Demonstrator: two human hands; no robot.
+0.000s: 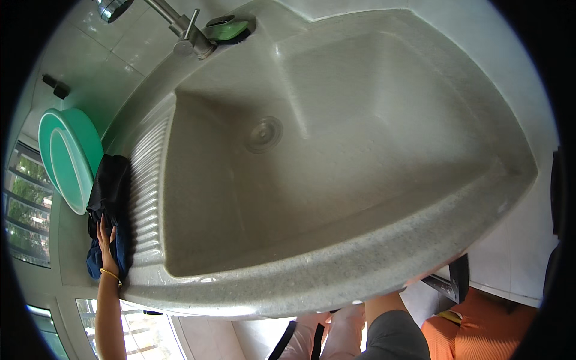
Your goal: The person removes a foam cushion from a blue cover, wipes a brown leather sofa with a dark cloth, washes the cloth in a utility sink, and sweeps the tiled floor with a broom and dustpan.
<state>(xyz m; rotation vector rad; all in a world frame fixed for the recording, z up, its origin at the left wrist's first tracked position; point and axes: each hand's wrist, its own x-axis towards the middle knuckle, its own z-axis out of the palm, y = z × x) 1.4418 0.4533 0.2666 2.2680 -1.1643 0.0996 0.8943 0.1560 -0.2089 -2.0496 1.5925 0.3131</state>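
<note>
At the left end of a grey stone laundry sink (315,270), my left hand (106,238) lies on a bundle of dark clothes (110,184), black at the top and navy blue below. The fingers are spread over the fabric; no grip on it can be made out. The bundle rests beside the ribbed washboard (146,193) part of the sink. My right hand is hidden below the front rim, where only the forearm (384,308) and a grey sleeve show. Inside the basin, the round drain (263,134) is visible.
Green plastic basins (74,157) stand behind the clothes. A metal faucet (193,40) rises from the back rim, near a green scrubbing brush (229,30). A black bracket (456,279) is under the sink's right front edge, with orange fabric (490,328) below it.
</note>
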